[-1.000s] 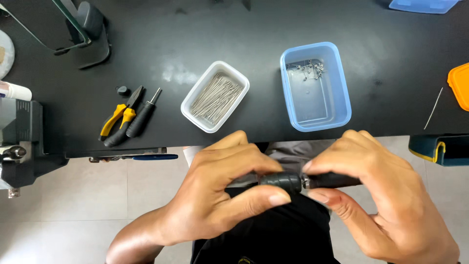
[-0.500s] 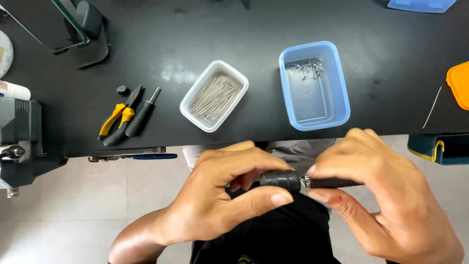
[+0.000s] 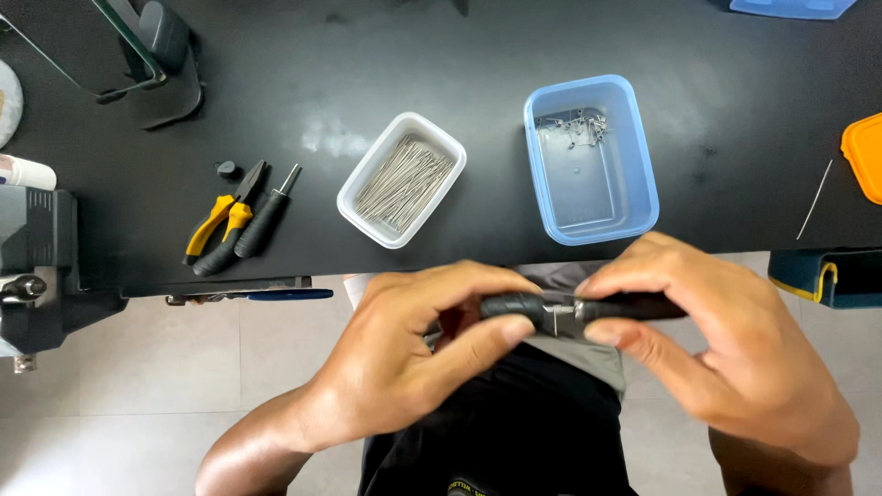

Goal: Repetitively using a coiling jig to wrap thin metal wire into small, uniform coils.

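Both hands hold one black rod-shaped tool (image 3: 560, 310) level in front of my lap, below the table's front edge. My left hand (image 3: 413, 354) pinches its thicker left part between thumb and fingers. My right hand (image 3: 726, 354) grips the right part. A short metal collar shows at the join between the two hands. A white tray (image 3: 401, 178) full of thin metal pins sits on the black table (image 3: 367, 83) above the left hand. A blue plastic tub (image 3: 591, 158) with a few small metal pieces in its far end stands above the right hand.
Yellow-handled pliers (image 3: 220, 220), a black-handled driver (image 3: 264, 220) and a small black cap (image 3: 227, 169) lie at the left. A grey vise (image 3: 37, 266) stands at the left edge. An orange lid (image 3: 864, 156), a loose wire (image 3: 814, 200) and a dark lamp base (image 3: 165, 55) are also on the table.
My hands and the black tool have shifted slightly down and right. The left fingers have closed a little more round the tool's thick part.
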